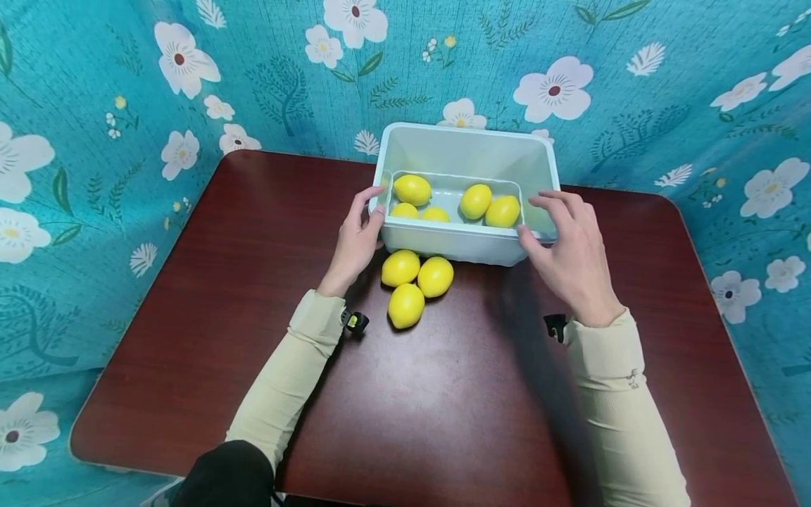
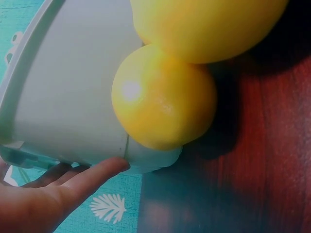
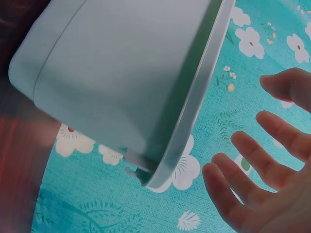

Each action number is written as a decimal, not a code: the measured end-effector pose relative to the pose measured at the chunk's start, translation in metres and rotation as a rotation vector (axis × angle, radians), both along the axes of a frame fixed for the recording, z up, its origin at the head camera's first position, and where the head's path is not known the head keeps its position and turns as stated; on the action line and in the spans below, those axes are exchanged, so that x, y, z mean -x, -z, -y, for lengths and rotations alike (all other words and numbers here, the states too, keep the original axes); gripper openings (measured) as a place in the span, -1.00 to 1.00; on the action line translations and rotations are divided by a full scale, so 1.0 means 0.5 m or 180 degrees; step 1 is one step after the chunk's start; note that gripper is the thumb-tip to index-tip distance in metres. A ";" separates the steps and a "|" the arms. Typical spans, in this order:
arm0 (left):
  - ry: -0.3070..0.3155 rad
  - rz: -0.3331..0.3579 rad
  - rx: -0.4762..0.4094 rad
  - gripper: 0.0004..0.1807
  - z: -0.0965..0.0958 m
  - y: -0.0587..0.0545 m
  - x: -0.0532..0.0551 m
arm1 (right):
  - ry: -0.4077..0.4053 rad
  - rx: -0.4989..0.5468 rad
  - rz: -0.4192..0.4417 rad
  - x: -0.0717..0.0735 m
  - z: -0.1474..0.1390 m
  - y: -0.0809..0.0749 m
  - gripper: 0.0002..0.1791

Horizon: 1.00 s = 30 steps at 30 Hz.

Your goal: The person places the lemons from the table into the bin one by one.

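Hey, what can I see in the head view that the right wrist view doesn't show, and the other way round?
Only the head view: five lemons visible inside the pale bin, three more lemons in front of it, and the left hand at the bin's left end.

Only the right wrist view: the palm side of the right hand, and a small tab-like piece below one corner of the bin's edge.

Both: the bin, the right hand, the dark red table and the flowered blue cloth.
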<state>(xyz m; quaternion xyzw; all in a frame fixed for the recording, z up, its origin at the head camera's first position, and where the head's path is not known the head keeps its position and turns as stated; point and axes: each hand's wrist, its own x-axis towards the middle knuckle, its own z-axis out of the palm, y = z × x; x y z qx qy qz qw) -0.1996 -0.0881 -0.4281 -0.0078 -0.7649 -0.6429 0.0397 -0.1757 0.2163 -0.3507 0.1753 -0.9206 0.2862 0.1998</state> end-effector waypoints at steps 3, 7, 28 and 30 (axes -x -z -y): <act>0.0009 0.0001 -0.0003 -0.57 0.000 -0.001 0.000 | -0.0015 0.0009 0.0015 -0.007 0.006 0.001 -0.54; 0.0013 0.0001 -0.0014 -0.57 -0.002 -0.003 0.000 | -0.0044 0.0031 -0.0004 -0.014 0.013 0.003 -0.55; -0.0017 0.0000 -0.0023 -0.56 -0.002 -0.001 0.003 | -0.0420 0.0152 -0.0157 -0.061 0.071 0.028 -0.52; -0.0018 0.0002 -0.0024 -0.57 -0.001 0.000 0.002 | -0.0475 0.0151 -0.0152 -0.065 0.079 0.032 -0.52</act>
